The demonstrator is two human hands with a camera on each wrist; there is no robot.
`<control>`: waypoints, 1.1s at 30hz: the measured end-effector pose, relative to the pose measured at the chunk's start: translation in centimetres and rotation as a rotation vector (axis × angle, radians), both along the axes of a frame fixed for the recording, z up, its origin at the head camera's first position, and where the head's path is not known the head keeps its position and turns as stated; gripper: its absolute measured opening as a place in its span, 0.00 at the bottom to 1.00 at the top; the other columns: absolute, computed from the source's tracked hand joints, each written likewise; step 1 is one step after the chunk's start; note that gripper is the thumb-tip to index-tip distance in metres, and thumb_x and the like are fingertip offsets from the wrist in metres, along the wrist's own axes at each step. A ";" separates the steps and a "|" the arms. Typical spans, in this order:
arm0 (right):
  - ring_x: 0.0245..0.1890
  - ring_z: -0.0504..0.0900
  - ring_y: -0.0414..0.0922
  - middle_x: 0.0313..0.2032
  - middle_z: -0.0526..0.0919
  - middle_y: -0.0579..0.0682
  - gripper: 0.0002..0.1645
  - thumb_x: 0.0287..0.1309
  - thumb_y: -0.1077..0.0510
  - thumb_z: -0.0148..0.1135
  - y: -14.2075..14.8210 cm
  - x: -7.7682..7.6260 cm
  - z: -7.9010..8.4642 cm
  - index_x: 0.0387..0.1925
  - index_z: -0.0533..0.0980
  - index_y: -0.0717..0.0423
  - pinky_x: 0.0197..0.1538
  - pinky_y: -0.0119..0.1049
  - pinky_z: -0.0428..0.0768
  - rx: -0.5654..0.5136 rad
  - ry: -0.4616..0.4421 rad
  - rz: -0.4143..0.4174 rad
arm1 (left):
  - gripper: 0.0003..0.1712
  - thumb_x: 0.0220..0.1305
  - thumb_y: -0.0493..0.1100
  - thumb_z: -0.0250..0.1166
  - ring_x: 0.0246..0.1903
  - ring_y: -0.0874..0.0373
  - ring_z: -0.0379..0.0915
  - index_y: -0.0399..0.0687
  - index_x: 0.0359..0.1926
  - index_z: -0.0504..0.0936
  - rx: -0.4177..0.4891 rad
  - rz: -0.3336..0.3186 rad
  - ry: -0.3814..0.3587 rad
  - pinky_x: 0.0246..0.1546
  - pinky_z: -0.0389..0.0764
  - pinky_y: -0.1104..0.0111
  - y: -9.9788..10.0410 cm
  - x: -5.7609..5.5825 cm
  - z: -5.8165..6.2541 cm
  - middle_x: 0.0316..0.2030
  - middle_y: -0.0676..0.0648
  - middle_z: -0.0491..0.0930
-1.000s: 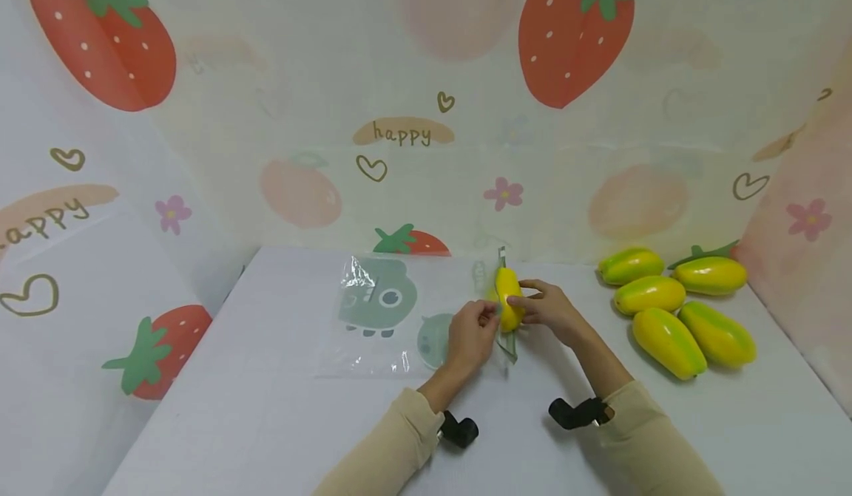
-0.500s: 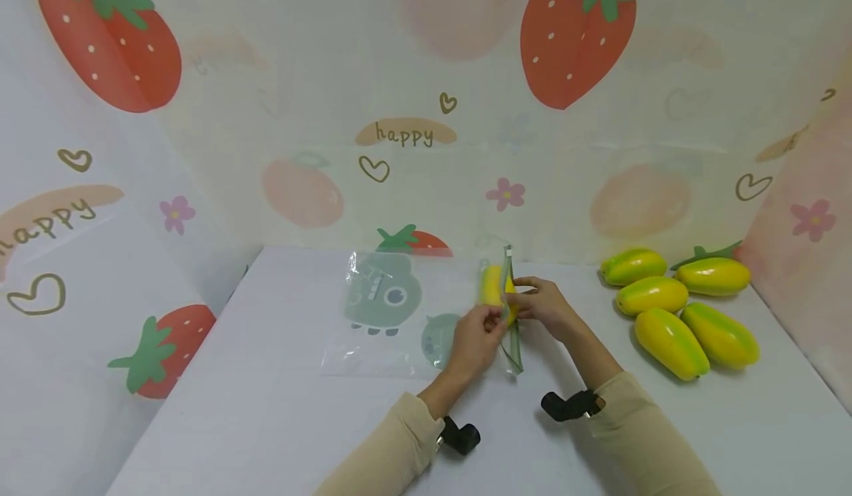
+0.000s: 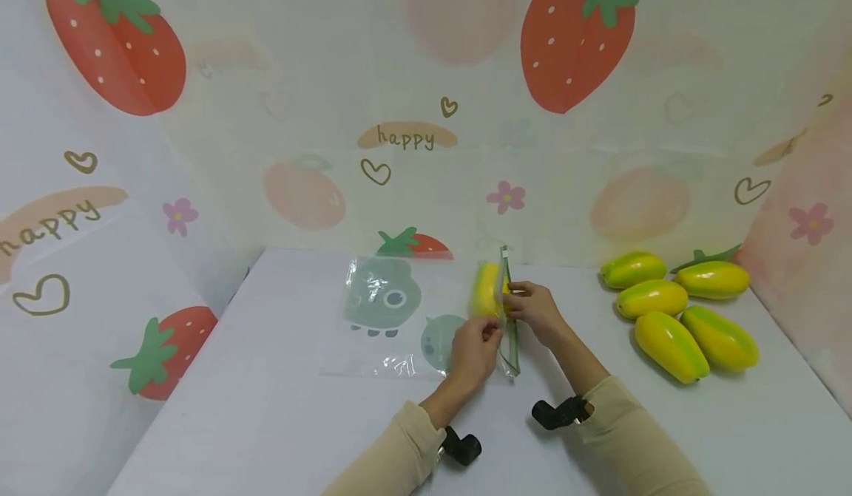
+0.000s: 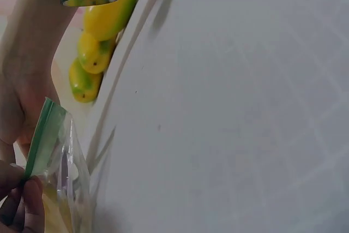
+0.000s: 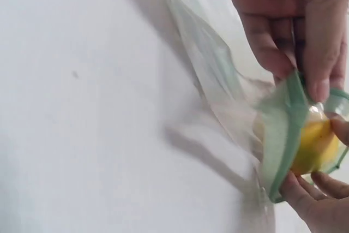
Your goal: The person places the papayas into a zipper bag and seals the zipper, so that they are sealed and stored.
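A yellow-green papaya [image 3: 487, 289] lies mostly inside a clear zip bag [image 3: 373, 352] with green cartoon prints, its end at the bag's mouth. With thumb and fingers my left hand [image 3: 475, 348] pinches the green zip edge [image 4: 41, 140] of the bag. My right hand [image 3: 535, 311] is at the open mouth from the right. In the right wrist view its thumb and fingertips stand on either side of the fruit's end, one finger against the green strip. The bag's mouth gapes around the fruit there.
Several more papayas [image 3: 672, 344] lie grouped at the right of the white table [image 3: 266, 422]. A patterned cloth wall [image 3: 559, 156] rises behind the table's back edge. Each wrist carries a black camera mount [image 3: 559, 413].
The papaya, held by the right hand over the bag's mouth a second ago, has moved left into the bag. The right hand followed it slightly left. The left hand keeps pinching the bag's edge.
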State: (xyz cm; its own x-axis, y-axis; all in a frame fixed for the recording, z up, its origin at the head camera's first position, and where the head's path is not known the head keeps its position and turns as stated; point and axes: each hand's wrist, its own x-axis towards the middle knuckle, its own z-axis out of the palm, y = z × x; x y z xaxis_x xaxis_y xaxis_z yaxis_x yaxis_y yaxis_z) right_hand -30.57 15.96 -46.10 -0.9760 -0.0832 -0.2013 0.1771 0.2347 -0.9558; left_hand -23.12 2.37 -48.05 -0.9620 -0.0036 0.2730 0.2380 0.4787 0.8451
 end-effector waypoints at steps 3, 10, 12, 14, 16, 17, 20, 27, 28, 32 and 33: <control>0.38 0.78 0.39 0.58 0.72 0.69 0.31 0.63 0.59 0.59 -0.6 -0.1 -0.2 0.63 0.65 0.73 0.41 0.24 0.80 -0.026 -0.028 -0.033 | 0.07 0.60 0.33 0.65 0.31 0.59 0.78 0.36 0.40 0.84 -0.008 -0.010 0.012 0.33 0.79 0.75 -0.1 0.0 -0.1 0.33 0.44 0.84; 0.37 0.77 0.41 0.50 0.76 0.63 0.35 0.63 0.52 0.63 -1.4 -0.4 0.0 0.63 0.66 0.71 0.42 0.27 0.78 0.024 -0.061 -0.061 | 0.08 0.61 0.33 0.64 0.32 0.59 0.76 0.36 0.41 0.84 -0.013 -0.026 0.017 0.35 0.79 0.75 -0.4 -0.2 0.0 0.33 0.44 0.83; 0.39 0.77 0.42 0.50 0.76 0.62 0.35 0.62 0.52 0.64 -1.6 -0.5 -0.1 0.62 0.67 0.71 0.43 0.29 0.76 0.031 -0.055 -0.057 | 0.08 0.61 0.33 0.64 0.32 0.60 0.75 0.36 0.41 0.84 -0.007 -0.025 0.008 0.35 0.78 0.75 -0.4 -0.2 0.0 0.33 0.44 0.82; 0.41 0.75 0.43 0.49 0.77 0.60 0.33 0.62 0.52 0.64 -1.8 -0.7 -0.2 0.60 0.68 0.72 0.45 0.31 0.75 0.016 -0.052 -0.051 | 0.08 0.61 0.33 0.65 0.31 0.60 0.75 0.36 0.41 0.85 -0.006 -0.026 0.011 0.34 0.78 0.76 -0.4 -0.2 0.0 0.33 0.44 0.82; 0.41 0.76 0.43 0.46 0.80 0.57 0.30 0.63 0.54 0.63 -2.0 -0.9 -0.4 0.58 0.71 0.72 0.45 0.31 0.75 -0.009 -0.053 -0.043 | 0.07 0.61 0.33 0.65 0.31 0.61 0.74 0.36 0.41 0.84 0.004 -0.031 0.007 0.32 0.77 0.77 -0.4 -0.2 0.0 0.32 0.44 0.82; 0.41 0.77 0.42 0.44 0.82 0.55 0.28 0.64 0.55 0.62 -2.1 -1.0 -0.6 0.57 0.72 0.71 0.44 0.30 0.75 -0.032 -0.058 -0.035 | 0.07 0.61 0.32 0.65 0.30 0.62 0.74 0.36 0.41 0.84 0.009 -0.034 0.004 0.32 0.76 0.78 -0.4 -0.2 0.0 0.32 0.44 0.82; 0.40 0.82 0.40 0.40 0.86 0.50 0.24 0.65 0.57 0.60 -2.5 -1.4 -0.9 0.57 0.74 0.70 0.45 0.29 0.80 -0.155 -0.104 0.000 | 0.07 0.60 0.31 0.64 0.30 0.62 0.75 0.35 0.40 0.84 0.024 -0.040 0.004 0.30 0.76 0.79 -0.4 -0.2 0.0 0.32 0.43 0.83; 0.57 0.81 0.49 0.59 0.77 0.63 0.28 0.70 0.59 0.51 -2.6 -1.7 -1.0 0.65 0.64 0.72 0.58 0.35 0.79 -0.346 -0.202 0.161 | 0.06 0.60 0.31 0.65 0.28 0.62 0.76 0.34 0.39 0.84 0.062 -0.045 0.002 0.28 0.76 0.80 -0.5 -0.2 0.0 0.32 0.42 0.82; 0.59 0.79 0.50 0.61 0.75 0.63 0.28 0.70 0.60 0.49 -2.4 -1.7 -1.0 0.66 0.63 0.72 0.60 0.36 0.78 -0.361 -0.212 0.172 | 0.07 0.60 0.31 0.65 0.28 0.63 0.76 0.33 0.39 0.84 0.070 -0.048 -0.001 0.27 0.76 0.80 -0.6 -0.3 0.0 0.32 0.42 0.82; 0.58 0.80 0.48 0.62 0.73 0.64 0.27 0.71 0.64 0.45 -1.6 -1.7 -0.9 0.67 0.60 0.72 0.61 0.36 0.78 -0.368 -0.226 0.194 | 0.08 0.61 0.31 0.65 0.27 0.65 0.75 0.33 0.41 0.84 0.110 -0.053 -0.049 0.26 0.77 0.80 -0.6 -0.3 0.1 0.33 0.42 0.82; 0.55 0.82 0.46 0.61 0.76 0.63 0.27 0.71 0.65 0.45 -1.4 -1.7 -0.9 0.67 0.60 0.72 0.59 0.35 0.79 -0.361 -0.221 0.195 | 0.08 0.61 0.31 0.65 0.27 0.65 0.74 0.33 0.42 0.84 0.119 -0.052 -0.060 0.26 0.77 0.80 -0.6 -0.3 0.1 0.33 0.42 0.82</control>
